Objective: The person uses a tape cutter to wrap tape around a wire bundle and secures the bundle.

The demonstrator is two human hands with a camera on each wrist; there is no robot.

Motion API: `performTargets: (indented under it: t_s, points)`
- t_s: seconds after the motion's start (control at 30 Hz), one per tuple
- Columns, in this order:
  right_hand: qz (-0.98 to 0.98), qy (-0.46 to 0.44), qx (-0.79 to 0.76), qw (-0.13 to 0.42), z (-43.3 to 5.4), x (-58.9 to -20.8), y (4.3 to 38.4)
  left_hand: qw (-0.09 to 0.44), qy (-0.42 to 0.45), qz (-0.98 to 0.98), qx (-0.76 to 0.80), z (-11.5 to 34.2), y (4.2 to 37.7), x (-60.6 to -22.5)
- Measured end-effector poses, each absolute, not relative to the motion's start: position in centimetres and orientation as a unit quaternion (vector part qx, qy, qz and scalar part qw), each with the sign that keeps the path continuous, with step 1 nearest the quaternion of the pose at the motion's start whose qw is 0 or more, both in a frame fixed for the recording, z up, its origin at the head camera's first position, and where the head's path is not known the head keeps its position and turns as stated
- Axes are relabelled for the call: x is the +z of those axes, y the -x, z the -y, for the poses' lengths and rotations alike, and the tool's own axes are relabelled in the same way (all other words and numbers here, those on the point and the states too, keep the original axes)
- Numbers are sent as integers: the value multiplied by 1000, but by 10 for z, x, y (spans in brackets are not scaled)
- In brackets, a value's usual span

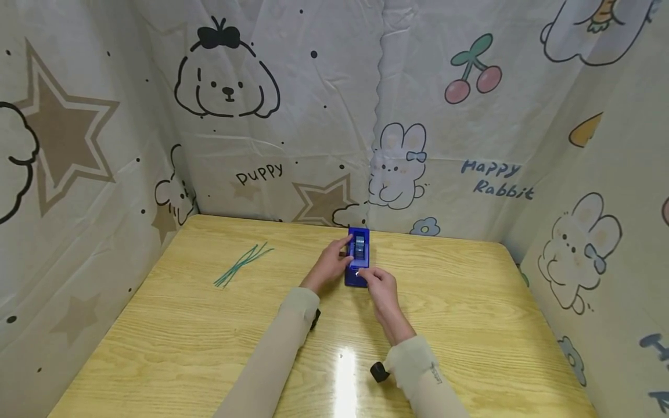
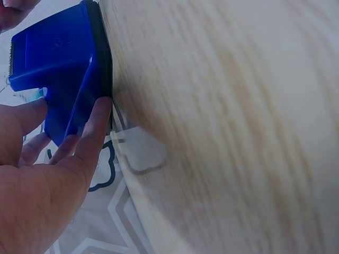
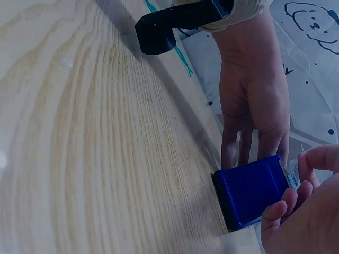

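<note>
The wooden table [image 1: 444, 325] is smooth and bears the blue tape dispenser [image 3: 251, 191] at its far edge, in front of the printed cloth [image 1: 313, 133]. I judge the dispenser to be stiff plastic, perhaps with some weight in its dark base, yet slick enough to skid under a pull; low on the side, near the base, is where I would hold it. My left hand [image 1: 330, 264] grips it there, thumb and fingers set against the body. My right hand [image 1: 384, 290] pinches at the front, just beside the toothed cutter [image 3: 287, 175], which could nick a fingertip. The tape roll [image 1: 359, 247] sits in its well and should turn lightly. Smallest is the tape end [image 3: 294, 165], probably between my right thumb and forefinger, though clear film shows poorly; it will be limp and sticky, best taken by its very edge.
</note>
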State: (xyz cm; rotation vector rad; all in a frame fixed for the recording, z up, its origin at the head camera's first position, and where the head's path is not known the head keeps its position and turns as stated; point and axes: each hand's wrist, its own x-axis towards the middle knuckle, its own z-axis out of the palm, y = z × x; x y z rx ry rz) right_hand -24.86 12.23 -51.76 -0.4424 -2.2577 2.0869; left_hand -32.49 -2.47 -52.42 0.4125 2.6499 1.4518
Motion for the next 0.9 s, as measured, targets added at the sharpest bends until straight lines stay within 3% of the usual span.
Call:
performTargets:
  t_s: [0.9]
  points:
    - [722,137,678,6,-121,-510,226,46,-128,-869,476,23,326,-527]
